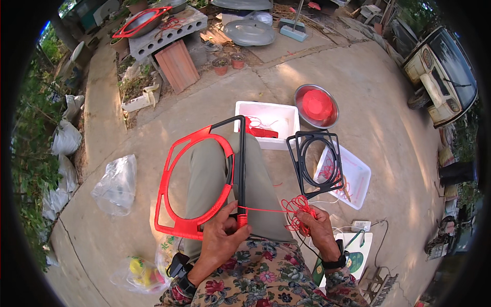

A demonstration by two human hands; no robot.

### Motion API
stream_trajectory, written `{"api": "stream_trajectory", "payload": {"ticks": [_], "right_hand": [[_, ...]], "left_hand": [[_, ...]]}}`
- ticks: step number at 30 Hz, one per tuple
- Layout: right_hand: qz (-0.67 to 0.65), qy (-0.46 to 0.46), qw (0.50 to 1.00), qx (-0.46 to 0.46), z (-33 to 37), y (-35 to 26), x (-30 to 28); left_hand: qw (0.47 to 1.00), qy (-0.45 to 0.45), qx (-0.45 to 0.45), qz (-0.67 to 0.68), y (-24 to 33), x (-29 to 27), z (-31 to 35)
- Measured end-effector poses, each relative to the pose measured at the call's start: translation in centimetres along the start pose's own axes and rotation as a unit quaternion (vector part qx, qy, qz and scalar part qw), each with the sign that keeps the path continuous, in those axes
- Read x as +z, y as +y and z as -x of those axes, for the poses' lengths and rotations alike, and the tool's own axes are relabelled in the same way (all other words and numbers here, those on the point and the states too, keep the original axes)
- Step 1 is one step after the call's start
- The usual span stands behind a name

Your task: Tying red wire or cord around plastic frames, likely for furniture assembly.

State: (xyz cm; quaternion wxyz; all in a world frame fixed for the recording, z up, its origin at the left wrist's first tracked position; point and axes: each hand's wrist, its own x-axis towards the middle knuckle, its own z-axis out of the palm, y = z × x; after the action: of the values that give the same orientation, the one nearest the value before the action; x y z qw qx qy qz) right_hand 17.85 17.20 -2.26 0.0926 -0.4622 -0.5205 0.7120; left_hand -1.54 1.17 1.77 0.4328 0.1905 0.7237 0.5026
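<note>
A square frame with a round ring inside it [192, 226] rests across my lap. Red cord wraps most of it, while its right bar and upper right corner show bare black. My left hand [220, 243] grips the lower right corner, thumb and fingers at the tight red coils there. To the right, my right hand [321, 231] is closed on a looped bundle of red cord [296, 209]. A single strand runs taut from that bundle to the bar beside my left fingers.
Beyond my knees stand a white foam box [291, 142] with red cord and a metal basin [333, 121] holding a red bowl [316, 104]. An unwrapped black frame [339, 159] leans over a white tray [360, 181]. Plastic bags [116, 184] lie left; a small vehicle [434, 82] stands far right.
</note>
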Motion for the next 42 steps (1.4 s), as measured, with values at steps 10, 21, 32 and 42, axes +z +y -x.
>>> {"api": "stream_trajectory", "payload": {"ticks": [10, 21, 32, 42], "right_hand": [[0.027, -0.065, 0.997, 0.019, 2.5, -0.7, -1.7], [0.138, -0.082, 0.987, 0.03, 4.1, 0.2, -3.4], [-0.017, 0.04, 0.999, 0.004, -1.5, -0.6, -4.9], [-0.069, -0.155, 0.984, 0.05, -3.4, -4.1, 6.9]], "left_hand": [[0.999, 0.045, 0.017, 0.021, -1.3, 0.3, -0.1], [0.997, 0.066, 0.03, -0.027, -1.7, 1.0, 0.0], [0.996, 0.013, 0.05, -0.078, -3.5, 0.5, 0.4], [0.991, -0.094, 0.01, -0.092, -0.4, -1.5, 1.1]]}}
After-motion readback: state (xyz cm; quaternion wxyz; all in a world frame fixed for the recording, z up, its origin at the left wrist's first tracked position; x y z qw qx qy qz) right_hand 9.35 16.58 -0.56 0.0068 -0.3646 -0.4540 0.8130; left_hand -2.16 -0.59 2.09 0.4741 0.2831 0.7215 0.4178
